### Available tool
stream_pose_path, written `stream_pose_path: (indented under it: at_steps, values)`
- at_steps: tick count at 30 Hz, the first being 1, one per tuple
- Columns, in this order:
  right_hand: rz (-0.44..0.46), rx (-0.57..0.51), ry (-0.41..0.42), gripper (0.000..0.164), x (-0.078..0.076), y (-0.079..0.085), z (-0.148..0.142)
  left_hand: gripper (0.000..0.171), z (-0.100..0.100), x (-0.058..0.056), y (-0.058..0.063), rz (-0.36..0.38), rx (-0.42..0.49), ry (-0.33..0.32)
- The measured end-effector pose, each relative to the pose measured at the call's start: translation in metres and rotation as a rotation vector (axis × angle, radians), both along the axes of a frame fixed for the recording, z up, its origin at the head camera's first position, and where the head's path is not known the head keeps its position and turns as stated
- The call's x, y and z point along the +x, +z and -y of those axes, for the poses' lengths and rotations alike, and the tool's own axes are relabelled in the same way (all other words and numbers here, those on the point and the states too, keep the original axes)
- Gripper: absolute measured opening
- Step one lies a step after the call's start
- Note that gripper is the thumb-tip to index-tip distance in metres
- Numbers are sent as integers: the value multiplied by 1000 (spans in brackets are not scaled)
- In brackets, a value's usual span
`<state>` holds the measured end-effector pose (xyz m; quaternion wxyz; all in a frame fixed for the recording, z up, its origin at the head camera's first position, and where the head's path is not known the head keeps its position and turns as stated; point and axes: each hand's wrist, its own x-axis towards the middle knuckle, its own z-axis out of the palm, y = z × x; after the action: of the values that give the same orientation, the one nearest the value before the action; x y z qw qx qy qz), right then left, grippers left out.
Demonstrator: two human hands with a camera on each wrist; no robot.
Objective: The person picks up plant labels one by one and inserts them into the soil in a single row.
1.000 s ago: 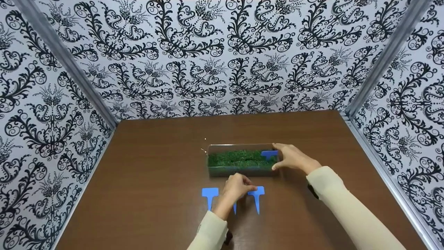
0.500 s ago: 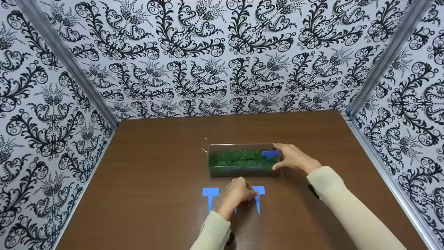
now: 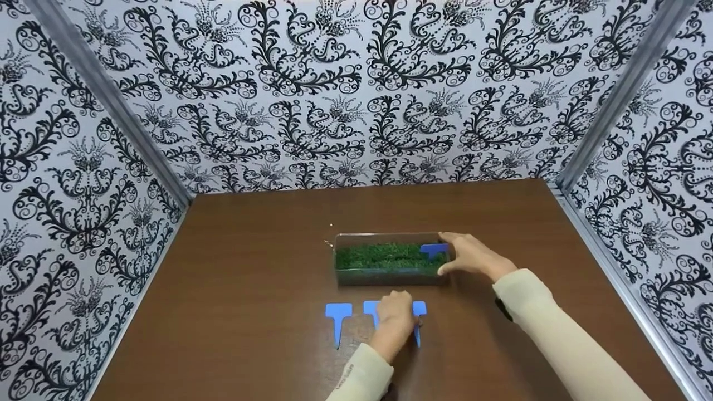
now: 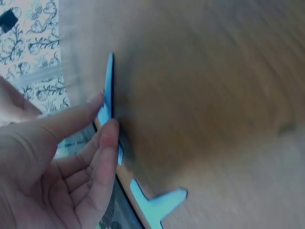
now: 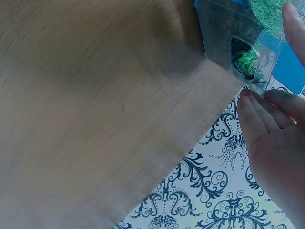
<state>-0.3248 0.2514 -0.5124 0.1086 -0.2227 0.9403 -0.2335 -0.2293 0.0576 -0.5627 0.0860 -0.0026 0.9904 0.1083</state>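
Pinching blue tag (image 4: 108, 95) in left fingers (image 4: 106, 164), nearly closed; gripping right end of clear box (image 3: 384, 278) with right fingers (image 5: 252, 112), spread wide, well off far edge of bench (image 3: 250, 250).

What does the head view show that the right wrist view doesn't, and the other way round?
Only the head view: the left hand and a row of three blue tags.

Only the right wrist view: what looks like a cutout in the container's wall.

Both: the right hand gripping the clear container, green grass, brown table, patterned walls.
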Motion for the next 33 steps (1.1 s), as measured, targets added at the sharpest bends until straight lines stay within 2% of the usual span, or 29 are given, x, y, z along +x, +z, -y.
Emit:
stream_pose_path:
  at_steps: [5,9,15,19,27,30,33]
  values:
    - [8,2,-3,94,0,0,0,46,-3,1,-3,-18,-20,7]
    - [7,5,-6,95,0,0,1,36,-3,0,-4,-8,-1,23]
    - [35,13,-14,94,2,2,1,28,3,3,-8,11,92,57]
    - [46,10,-22,94,3,1,1,25,7,7,-12,-9,147,67]
    - [39,2,-27,95,3,-1,0,29,12,11,-16,-78,218,71]
    - [36,1,-28,95,2,-1,0,38,14,12,-17,-94,245,75]
    - [34,1,-28,94,2,-1,0,51,16,14,-18,-87,313,77]
